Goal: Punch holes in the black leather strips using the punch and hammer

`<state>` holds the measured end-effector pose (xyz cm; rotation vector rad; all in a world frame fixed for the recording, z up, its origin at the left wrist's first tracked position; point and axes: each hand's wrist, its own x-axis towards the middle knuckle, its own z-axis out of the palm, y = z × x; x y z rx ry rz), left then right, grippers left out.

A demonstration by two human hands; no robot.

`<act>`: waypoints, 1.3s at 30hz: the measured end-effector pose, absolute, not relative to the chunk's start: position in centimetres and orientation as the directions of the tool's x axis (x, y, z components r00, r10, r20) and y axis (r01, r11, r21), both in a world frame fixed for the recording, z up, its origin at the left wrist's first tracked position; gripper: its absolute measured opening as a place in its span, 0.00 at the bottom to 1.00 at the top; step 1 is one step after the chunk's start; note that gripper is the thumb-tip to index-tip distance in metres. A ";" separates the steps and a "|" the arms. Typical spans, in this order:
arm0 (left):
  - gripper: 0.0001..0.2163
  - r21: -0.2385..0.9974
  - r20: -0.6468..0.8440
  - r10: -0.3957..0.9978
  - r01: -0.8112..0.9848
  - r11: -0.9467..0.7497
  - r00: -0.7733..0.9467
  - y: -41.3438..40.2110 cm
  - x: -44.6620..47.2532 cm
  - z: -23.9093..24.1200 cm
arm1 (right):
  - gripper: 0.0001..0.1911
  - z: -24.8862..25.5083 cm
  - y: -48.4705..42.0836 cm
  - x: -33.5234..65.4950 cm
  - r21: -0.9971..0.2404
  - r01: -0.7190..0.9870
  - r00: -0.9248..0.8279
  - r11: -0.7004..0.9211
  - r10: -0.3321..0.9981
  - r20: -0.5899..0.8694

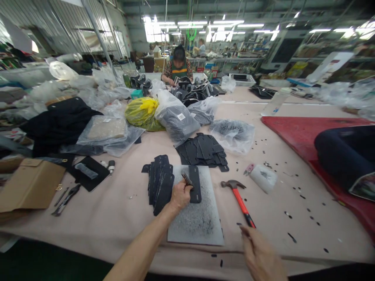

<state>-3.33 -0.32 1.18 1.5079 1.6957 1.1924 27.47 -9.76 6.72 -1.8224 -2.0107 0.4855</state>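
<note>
My left hand point(181, 195) is closed around a short metal punch point(187, 179), holding it over a flat black piece point(195, 189) with small slots. The piece lies on a speckled grey-white board point(196, 222). To the left of the board is a fanned stack of similar black pieces point(160, 183); another pile point(202, 150) is behind it. A claw hammer point(240, 201) with a red and black handle rests on the table to the right. My right hand point(260, 251), blurred, is at the handle's near end; whether its fingers grip the handle is unclear.
Small black offcuts point(288, 214) dot the table's right side. A clear-wrapped roll point(263, 177) sits beyond the hammer. Bagged parts point(178, 121) stand at the back, and a red mat point(316, 136) at right. A cutter knife point(66, 201) lies left. A person point(179, 68) sits opposite.
</note>
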 end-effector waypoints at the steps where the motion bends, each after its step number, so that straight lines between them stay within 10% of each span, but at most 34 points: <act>1: 0.09 0.896 0.133 0.968 0.442 -0.025 -0.215 -0.3 -3.3 1.5 | 0.10 6.8 -8.7 25.3 -0.481 0.867 -0.098 0.128 0.991 0.087; 11: 0.07 0.885 0.156 0.871 0.458 0.086 -0.465 -4.5 -4.8 2.9 | 0.21 6.6 -1.4 8.8 -0.199 0.948 -0.241 0.248 0.969 0.058; 20: 0.10 0.818 0.277 0.895 0.575 -0.029 -0.350 -6.9 -4.3 -0.1 | 0.12 4.3 1.3 9.3 -0.354 0.922 -0.254 0.155 0.934 -0.252; 26: 0.10 0.805 0.305 0.892 0.591 -0.054 -0.334 -6.8 -4.4 0.0 | 0.20 6.1 6.9 10.6 -0.673 0.724 -0.283 0.152 0.955 -0.089; 32: 0.09 0.815 0.313 0.890 0.574 -0.073 -0.330 -6.8 -4.4 0.1 | 0.33 8.8 12.3 10.1 -0.529 0.842 -0.033 0.104 0.989 0.142; 39: 0.07 0.803 0.370 0.876 0.581 -0.133 -0.310 -6.9 -4.5 -0.5 | 0.21 5.4 7.0 2.3 -0.484 0.757 -0.524 0.439 0.850 -0.048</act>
